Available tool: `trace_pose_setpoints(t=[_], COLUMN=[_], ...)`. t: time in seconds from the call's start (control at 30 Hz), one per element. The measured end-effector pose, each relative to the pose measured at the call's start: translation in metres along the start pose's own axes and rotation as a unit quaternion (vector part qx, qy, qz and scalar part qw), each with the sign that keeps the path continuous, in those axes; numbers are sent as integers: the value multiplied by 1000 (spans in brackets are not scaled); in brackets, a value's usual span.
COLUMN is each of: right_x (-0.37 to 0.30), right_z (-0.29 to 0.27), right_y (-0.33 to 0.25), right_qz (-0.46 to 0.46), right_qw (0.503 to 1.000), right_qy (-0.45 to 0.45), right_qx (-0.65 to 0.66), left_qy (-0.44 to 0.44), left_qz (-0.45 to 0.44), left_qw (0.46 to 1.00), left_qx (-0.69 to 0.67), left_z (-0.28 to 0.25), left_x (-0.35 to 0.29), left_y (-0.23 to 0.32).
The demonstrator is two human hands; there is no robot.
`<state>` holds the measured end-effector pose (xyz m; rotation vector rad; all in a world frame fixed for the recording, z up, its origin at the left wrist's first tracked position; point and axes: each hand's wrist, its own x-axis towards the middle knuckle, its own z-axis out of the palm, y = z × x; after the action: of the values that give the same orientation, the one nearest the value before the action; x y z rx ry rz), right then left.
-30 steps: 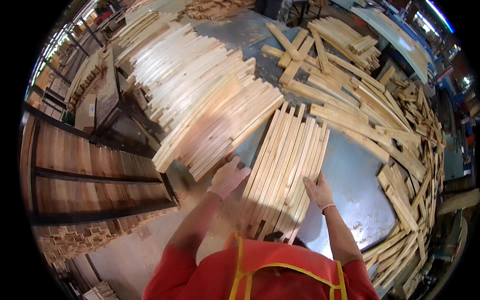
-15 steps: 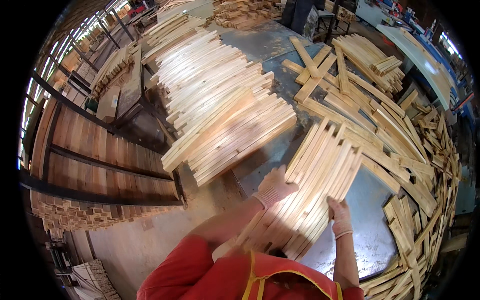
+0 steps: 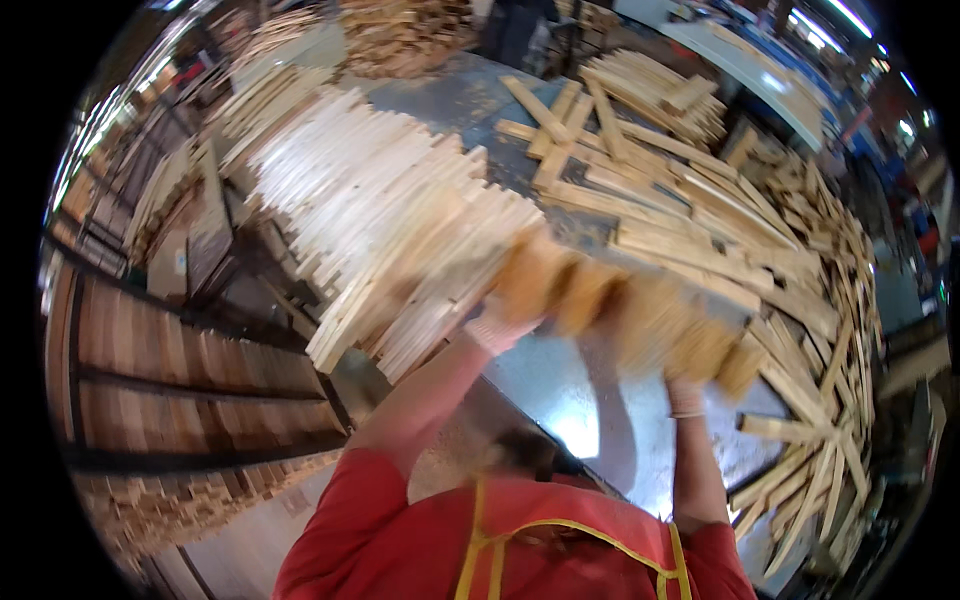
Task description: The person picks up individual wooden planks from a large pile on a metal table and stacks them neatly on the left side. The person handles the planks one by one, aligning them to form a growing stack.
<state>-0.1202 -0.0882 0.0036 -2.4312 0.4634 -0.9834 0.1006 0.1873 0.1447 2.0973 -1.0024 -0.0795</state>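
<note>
Between my two gloved hands I hold a bundle of wooden strips [image 3: 640, 315], lifted over the metal table with its end grain toward me and smeared by motion. My left hand [image 3: 507, 325] grips the bundle's left end, close to the rows of strips. My right hand [image 3: 685, 393] holds the opposite end from below; its fingers are mostly hidden behind the wood. To the left lies a broad layer of pale strips [image 3: 360, 180] laid side by side, with a few longer ones slanting across its near end.
Loose boards [image 3: 640, 200] lie crisscrossed on the metal table [image 3: 540, 385], beside a heap of offcuts [image 3: 845, 330] along its right edge. A dark metal frame [image 3: 200, 390] with upright boards stands at left. Farther back are stacked strips [image 3: 405, 40] and a person's dark-clothed legs [image 3: 515, 30].
The bundle has risen off the table and tipped, so its ends now face me instead of its long sides. Both hands moved with it, and the view shifted.
</note>
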Motion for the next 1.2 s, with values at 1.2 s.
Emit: trace_pose_setpoints(t=[1.2], right_x=[-164], right_z=[-22], right_y=[-8], right_qz=[511], right_qw=[736], right_qy=[104], right_qx=[431], left_qy=[140], left_qz=[-566], left_qw=[606], left_qx=[-541], left_z=[36], left_x=[-341], left_y=[-208])
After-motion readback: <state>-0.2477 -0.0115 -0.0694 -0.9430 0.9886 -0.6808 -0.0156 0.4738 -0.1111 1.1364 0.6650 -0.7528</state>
